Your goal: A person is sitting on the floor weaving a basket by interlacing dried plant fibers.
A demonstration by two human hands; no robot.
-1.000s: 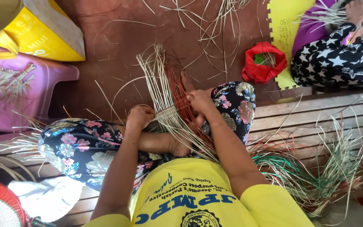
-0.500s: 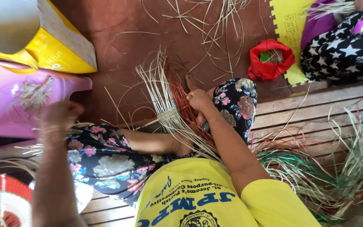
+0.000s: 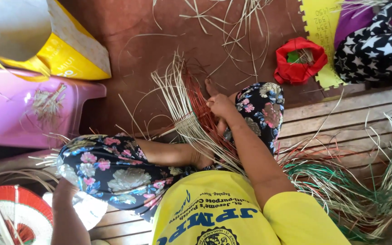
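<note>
One hand alone now works the half-woven mat (image 3: pixel 196 118), which lies across the seated weaver's lap and foot above the brown floor (image 3: pixel 137 36). A second ago both hands were at the pale and red strips; the left hand (image 3: pixel 64 190) has since swung down past the knee toward the red-rimmed fan (image 3: pixel 10 213), its fingers hidden, so their state cannot be told. The right hand (image 3: pixel 221 104) stays, fingers closed, pinching strips at the woven edge.
</note>
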